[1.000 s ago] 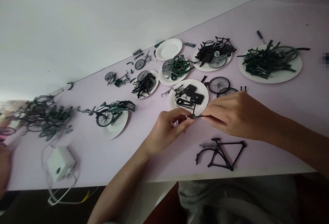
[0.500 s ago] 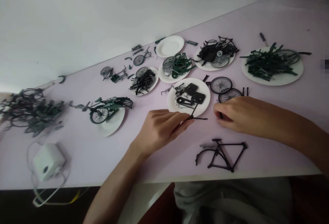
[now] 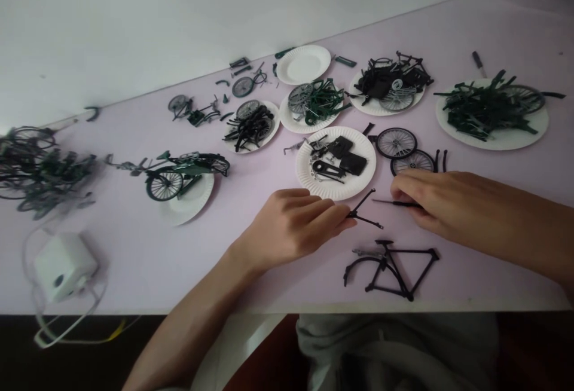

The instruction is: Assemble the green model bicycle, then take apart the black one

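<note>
My left hand point(image 3: 305, 220) pinches a black forked toy bicycle part point(image 3: 365, 219), whose two thin prongs stick out to the right. Closed around what looks like a small screwdriver point(image 3: 394, 202), my right hand point(image 3: 433, 196) points its thin shaft left towards the forked part, a short gap between them. Below both hands lies a black toy bicycle frame point(image 3: 399, 253) with a seat, a mudguard and a grey piece. Two spoked wheels point(image 3: 397, 141) lie just behind my right hand. A paper plate point(image 3: 329, 191) behind my left hand carries flat black pieces.
A green toy bicycle point(image 3: 179, 170) rests on a small plate at left, near a heap of bicycles point(image 3: 49, 170). A white box with a cable point(image 3: 65, 265) sits by the front edge. Farther back are plates of parts point(image 3: 493, 140) and another screwdriver point(image 3: 478, 63).
My left hand has turned the forked part and brought it off the plate's edge to the right. The tool's shaft now shows in my right hand. The view has shifted slightly.
</note>
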`<state>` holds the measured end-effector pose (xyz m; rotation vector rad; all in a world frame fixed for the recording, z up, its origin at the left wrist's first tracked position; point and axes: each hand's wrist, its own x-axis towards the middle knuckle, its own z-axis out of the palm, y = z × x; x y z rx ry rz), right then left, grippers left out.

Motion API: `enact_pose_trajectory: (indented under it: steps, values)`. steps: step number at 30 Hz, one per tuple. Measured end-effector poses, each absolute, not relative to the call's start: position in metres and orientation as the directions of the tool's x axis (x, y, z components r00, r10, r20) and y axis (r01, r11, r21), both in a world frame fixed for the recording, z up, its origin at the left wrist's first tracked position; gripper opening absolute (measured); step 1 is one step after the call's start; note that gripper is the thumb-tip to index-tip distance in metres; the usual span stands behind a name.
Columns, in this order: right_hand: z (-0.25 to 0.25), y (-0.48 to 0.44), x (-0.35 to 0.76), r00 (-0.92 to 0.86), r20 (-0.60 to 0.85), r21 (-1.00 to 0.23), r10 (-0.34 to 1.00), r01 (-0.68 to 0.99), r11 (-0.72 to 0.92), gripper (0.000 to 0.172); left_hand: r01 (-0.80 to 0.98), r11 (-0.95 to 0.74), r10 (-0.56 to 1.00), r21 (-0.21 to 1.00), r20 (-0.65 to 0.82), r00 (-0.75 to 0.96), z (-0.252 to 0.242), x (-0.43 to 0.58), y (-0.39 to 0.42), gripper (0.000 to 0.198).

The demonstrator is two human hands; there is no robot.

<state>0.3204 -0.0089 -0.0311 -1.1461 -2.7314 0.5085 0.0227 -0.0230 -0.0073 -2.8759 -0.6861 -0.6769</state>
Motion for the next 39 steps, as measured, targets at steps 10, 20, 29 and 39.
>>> enact_pose_trajectory:
  steps: [10, 20, 29, 39]
  values:
    - [-0.004, -0.009, 0.305, -0.676, -0.195, -0.502, 0.711, 0.692, 0.519, 0.015, 0.364, -0.931, 0.318, 0.023, 0.54, 0.779, -0.008, 0.029, -0.027, 0.015]
    - [-0.003, -0.007, 0.282, -0.71, -0.31, -0.634, 0.632, 0.65, 0.418, 0.029, 0.347, -0.937, 0.31, 0.034, 0.534, 0.787, -0.005, 0.03, -0.034, 0.016]
    - [0.004, -0.012, 0.276, -0.712, -0.339, -0.584, 0.614, 0.672, 0.456, 0.039, 0.345, -0.939, 0.296, 0.01, 0.538, 0.789, -0.003, 0.028, -0.034, 0.015]
    - [-0.01, -0.013, 0.274, -0.785, -0.211, -0.486, 0.583, 0.602, 0.634, 0.026, 0.338, -0.941, 0.285, -0.004, 0.528, 0.8, -0.006, 0.027, -0.033, 0.015]
